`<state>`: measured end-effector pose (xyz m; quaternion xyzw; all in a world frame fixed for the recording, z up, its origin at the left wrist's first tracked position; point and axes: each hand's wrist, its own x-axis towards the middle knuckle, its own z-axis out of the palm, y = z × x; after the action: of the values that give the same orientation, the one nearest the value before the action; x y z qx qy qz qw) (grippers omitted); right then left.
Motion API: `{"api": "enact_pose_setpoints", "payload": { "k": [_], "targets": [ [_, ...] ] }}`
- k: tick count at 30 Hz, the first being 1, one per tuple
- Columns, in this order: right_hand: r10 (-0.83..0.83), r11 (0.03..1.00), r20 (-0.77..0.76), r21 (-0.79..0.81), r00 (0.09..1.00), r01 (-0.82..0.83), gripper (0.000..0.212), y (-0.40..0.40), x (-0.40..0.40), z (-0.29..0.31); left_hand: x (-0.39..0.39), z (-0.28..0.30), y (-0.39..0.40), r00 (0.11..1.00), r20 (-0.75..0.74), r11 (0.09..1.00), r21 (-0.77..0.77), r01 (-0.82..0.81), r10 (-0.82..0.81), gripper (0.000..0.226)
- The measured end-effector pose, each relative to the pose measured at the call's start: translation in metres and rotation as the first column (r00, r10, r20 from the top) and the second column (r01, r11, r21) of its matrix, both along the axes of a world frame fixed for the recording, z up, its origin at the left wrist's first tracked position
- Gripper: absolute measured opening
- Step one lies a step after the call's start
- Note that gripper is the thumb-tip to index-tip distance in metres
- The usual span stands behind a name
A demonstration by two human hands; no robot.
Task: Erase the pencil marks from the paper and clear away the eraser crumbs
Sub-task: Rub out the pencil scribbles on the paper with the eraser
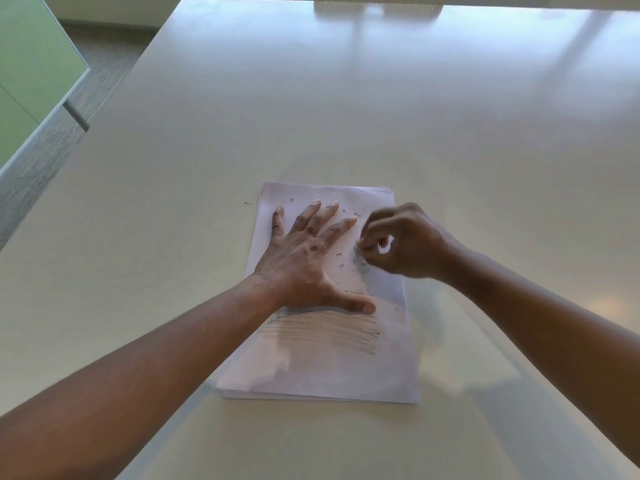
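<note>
Mid-erasure on a pale tabletop (pixel 450 150): the paper (pixel 391 368), top sheet of a thin stack, lies under your left hand (pixel 304 258), fingers spread flat above the remaining band of pencil marks (pixel 322 332), while your right hand (pixel 401 240) has its grip pinched on a small white eraser (pixel 382 247) at a grey smudge just right of that hand. Keep the flat palm bearing down so the sheet cannot buckle, rub in short strokes away from it, then work toward the near lines. Dark crumbs (pixel 341 259) dot the sheet around your fingers, a few beyond its left edge; brushing them off likely waits until the marks are gone
</note>
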<state>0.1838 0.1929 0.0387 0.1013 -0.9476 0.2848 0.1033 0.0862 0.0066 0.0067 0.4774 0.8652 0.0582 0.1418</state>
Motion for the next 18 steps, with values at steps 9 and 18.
{"api": "enact_pose_setpoints", "payload": {
  "k": [9,18],
  "targets": [
    [0.114,0.993,0.091,-0.025,0.989,-0.113,0.011,-0.003,0.021,0.002,0.000,-0.001,-0.001,1.000,-0.007,1.000,0.012,0.000,0.000,0.139],
    [-0.074,0.997,-0.050,0.004,0.996,0.074,0.009,0.006,-0.009,0.000,0.000,0.001,0.000,1.000,-0.013,1.000,0.006,0.005,-0.005,0.141]
  ]
}}
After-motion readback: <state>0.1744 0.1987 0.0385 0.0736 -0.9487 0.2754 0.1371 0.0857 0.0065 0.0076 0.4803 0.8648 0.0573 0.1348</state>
